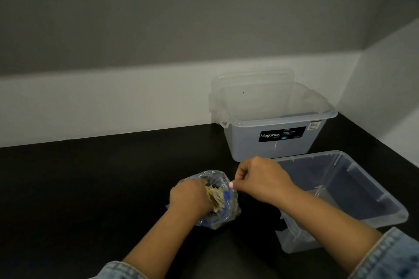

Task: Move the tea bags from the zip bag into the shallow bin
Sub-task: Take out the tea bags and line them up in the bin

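While the zip bag (pixel 217 199) is sitting on the black worktop (pixel 90 188), its contents are being dug into by the left hand (pixel 189 197) (grip closure hidden); its rim is being pinched by the right hand (pixel 260 180). Tea bags (pixel 217 196) are showing inside, just left of the shallow bin (pixel 367 190).

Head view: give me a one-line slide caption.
Left hand reaches into the zip bag of tea bags; right hand pinches its rim beside the shallow bin.
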`<state>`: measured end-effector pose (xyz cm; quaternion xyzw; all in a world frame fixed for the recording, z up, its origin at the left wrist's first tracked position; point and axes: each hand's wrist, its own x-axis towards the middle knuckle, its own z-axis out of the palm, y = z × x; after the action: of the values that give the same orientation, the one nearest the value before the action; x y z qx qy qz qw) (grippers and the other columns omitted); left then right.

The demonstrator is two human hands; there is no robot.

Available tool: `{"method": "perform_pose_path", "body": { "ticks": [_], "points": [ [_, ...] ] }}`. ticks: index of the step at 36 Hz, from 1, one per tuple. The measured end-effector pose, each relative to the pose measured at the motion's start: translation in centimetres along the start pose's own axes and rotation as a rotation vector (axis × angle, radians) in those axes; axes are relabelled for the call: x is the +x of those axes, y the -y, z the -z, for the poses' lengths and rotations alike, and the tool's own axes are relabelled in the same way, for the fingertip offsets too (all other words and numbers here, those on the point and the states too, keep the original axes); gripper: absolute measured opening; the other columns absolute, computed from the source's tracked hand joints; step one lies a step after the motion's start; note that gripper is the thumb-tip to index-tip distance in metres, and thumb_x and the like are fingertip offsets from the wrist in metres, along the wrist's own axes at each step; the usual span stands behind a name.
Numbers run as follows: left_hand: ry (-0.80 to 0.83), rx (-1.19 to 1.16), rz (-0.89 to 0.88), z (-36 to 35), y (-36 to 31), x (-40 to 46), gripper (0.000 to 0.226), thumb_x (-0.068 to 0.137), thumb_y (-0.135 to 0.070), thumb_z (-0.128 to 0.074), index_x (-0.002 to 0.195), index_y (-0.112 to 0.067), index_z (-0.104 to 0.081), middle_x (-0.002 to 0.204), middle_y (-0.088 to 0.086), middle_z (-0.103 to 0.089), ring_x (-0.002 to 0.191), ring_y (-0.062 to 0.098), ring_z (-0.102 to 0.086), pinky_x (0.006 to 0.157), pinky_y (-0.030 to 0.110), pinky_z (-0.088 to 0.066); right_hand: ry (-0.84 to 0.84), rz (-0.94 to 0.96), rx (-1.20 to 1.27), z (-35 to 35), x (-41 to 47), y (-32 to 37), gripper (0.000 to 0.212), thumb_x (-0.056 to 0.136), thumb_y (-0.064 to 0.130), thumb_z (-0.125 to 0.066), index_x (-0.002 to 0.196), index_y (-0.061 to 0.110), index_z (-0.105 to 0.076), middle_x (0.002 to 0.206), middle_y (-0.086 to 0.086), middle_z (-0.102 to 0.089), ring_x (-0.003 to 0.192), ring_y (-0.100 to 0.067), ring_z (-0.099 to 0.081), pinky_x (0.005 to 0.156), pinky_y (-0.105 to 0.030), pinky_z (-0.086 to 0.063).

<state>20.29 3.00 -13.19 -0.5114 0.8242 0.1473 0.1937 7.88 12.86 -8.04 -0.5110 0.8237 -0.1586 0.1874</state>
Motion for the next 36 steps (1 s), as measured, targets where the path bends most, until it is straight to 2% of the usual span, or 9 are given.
{"method": "perform_pose_path", "body": {
  "ticks": [5,10,17,20,23,27,31,34,36],
  "points": [
    [-0.015,-0.023,-0.012,0.2,0.5,0.1,0.033,0.087,-0.031,-0.06,0.118,-0.021,-0.055,0.102,0.001,-0.058,0.085,0.012,-0.058,0.08,0.03,-0.051,0.014,-0.015,0.019,-0.3,0.2,0.1,0.016,0.081,0.041,-0.071,0.076,0.028,-0.064,0.076,0.009,-0.066,0.076,-0.005,-0.063,0.076,-0.029,-0.054],
    [-0.07,-0.138,-0.02,0.5,1.6,0.0,0.031,0.086,-0.029,-0.061,0.116,-0.027,-0.056,0.095,-0.004,-0.058,0.078,0.009,-0.059,0.067,0.024,-0.051,0.039,-0.028,0.031,-0.8,0.4,0.3,0.016,0.08,0.04,-0.072,0.075,0.028,-0.063,0.076,0.009,-0.066,0.076,-0.005,-0.063,0.077,-0.03,-0.055],
    [-0.065,-0.316,-0.019,1.0,2.7,-0.4,0.023,0.084,-0.029,-0.064,0.106,-0.035,-0.061,0.094,-0.007,-0.059,0.081,0.008,-0.062,0.078,0.029,-0.056,0.073,-0.009,0.038,-1.4,1.0,0.6,0.013,0.08,0.036,-0.073,0.077,0.025,-0.066,0.076,0.01,-0.066,0.076,-0.004,-0.062,0.075,-0.027,-0.053],
    [-0.09,-0.375,-0.024,1.1,3.0,-0.6,0.024,0.084,-0.033,-0.065,0.108,-0.036,-0.061,0.096,-0.009,-0.06,0.082,0.007,-0.062,0.077,0.03,-0.056,0.114,0.015,0.029,-1.8,1.3,1.0,0.008,0.084,0.03,-0.071,0.078,0.025,-0.067,0.081,0.011,-0.066,0.077,-0.003,-0.061,0.071,-0.021,-0.048],
    [-0.146,-0.421,-0.044,0.9,3.4,-0.8,0.022,0.086,-0.032,-0.063,0.108,-0.036,-0.062,0.096,-0.01,-0.063,0.082,0.006,-0.062,0.076,0.029,-0.056,0.154,0.017,-0.008,-2.5,1.7,1.4,0.009,0.085,0.029,-0.069,0.077,0.031,-0.065,0.092,0.011,-0.067,0.087,-0.005,-0.062,0.084,-0.028,-0.052],
    [-0.261,-0.506,-0.077,0.9,4.0,-1.4,0.015,0.087,-0.029,-0.062,0.101,-0.035,-0.063,0.09,-0.013,-0.062,0.08,0.004,-0.061,0.077,0.029,-0.056,0.122,0.025,-0.056,-3.8,2.5,2.0,0.005,0.086,0.029,-0.067,0.085,0.034,-0.067,0.101,0.012,-0.066,0.093,-0.007,-0.061,0.084,-0.03,-0.053],
    [-0.326,-0.583,-0.08,1.1,4.8,-2.0,0.014,0.087,-0.026,-0.06,0.096,-0.036,-0.06,0.082,-0.011,-0.063,0.073,0.005,-0.062,0.071,0.027,-0.056,0.111,0.037,-0.089,-5.4,3.0,2.9,0.009,0.089,0.031,-0.062,0.097,0.033,-0.067,0.101,0.009,-0.066,0.09,-0.011,-0.062,0.075,-0.028,-0.051],
    [-0.381,-0.627,-0.077,1.3,5.1,-2.3,0.014,0.089,-0.025,-0.057,0.095,-0.037,-0.056,0.082,-0.01,-0.061,0.072,0.006,-0.062,0.068,0.026,-0.055,0.058,0.04,-0.143,-6.6,3.3,3.6,0.024,0.088,0.043,-0.06,0.103,0.025,-0.065,0.096,0.004,-0.066,0.086,-0.014,-0.062,0.074,-0.031,-0.054],
    [-0.409,-0.646,-0.084,1.5,5.2,-2.5,0.014,0.09,-0.024,-0.056,0.095,-0.037,-0.055,0.083,-0.01,-0.061,0.073,0.006,-0.062,0.069,0.027,-0.055,0.03,0.025,-0.217,-7.5,3.4,4.0,0.034,0.085,0.051,-0.061,0.1,0.021,-0.061,0.092,0.002,-0.064,0.079,-0.013,-0.059,0.069,-0.029,-0.052]
  ]
}}
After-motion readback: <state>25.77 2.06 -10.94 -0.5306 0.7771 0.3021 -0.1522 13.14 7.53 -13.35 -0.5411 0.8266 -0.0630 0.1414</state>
